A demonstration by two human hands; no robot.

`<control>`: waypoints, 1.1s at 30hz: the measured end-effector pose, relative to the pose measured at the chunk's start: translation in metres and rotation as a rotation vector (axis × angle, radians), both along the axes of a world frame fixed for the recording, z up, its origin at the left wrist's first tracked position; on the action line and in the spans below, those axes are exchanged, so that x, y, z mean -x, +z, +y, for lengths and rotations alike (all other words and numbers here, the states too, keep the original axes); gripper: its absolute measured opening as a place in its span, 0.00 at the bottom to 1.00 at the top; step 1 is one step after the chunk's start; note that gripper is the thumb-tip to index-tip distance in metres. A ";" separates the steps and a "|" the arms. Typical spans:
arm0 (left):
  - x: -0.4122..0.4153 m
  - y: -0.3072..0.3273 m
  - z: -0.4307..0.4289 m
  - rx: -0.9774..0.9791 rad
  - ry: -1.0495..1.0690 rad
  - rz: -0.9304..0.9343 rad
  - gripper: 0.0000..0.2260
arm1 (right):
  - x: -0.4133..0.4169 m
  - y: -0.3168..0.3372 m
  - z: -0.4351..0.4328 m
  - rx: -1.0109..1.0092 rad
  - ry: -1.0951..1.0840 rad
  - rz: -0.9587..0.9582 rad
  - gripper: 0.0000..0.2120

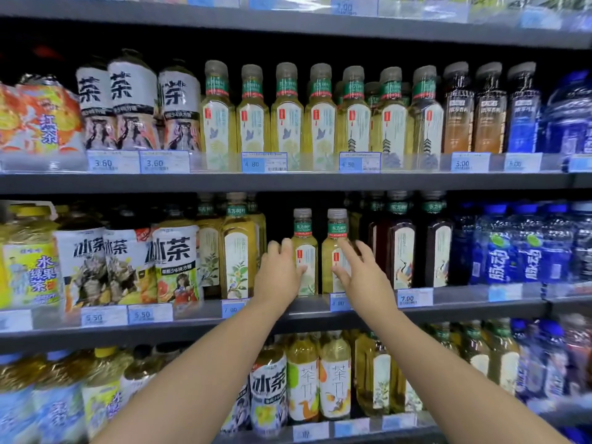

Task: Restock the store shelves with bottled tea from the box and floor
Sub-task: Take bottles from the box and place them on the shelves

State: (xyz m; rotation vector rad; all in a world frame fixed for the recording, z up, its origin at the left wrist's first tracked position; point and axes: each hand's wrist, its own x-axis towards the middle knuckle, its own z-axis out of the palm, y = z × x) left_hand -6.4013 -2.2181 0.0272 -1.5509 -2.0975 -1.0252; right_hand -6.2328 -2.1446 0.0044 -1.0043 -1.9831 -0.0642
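Both my arms reach out to the middle shelf (474, 307), where two small bottles of pale yellow tea stand side by side near the front edge, each with a grey cap and a green band at the neck. My left hand (282, 272) grips the left bottle (304, 238): the fingers curl round its left side and the thumb lies across the label. My right hand (363, 275) is looser on the right bottle (334, 235), the forefinger stretched almost straight up along its shoulder and the thumb laid flat on the label, touching more than clasping. Both bottles stand upright on the shelf, just apart from each other. A taller yellow bottle (237, 251) stands to their left and dark red bottles (400, 251) to their right. A blue price tag (338, 302) sits on the rail below the right bottle.
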 end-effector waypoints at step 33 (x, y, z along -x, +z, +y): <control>0.032 0.013 0.129 0.762 0.046 0.202 0.26 | 0.072 0.047 0.119 0.347 -0.098 -0.603 0.24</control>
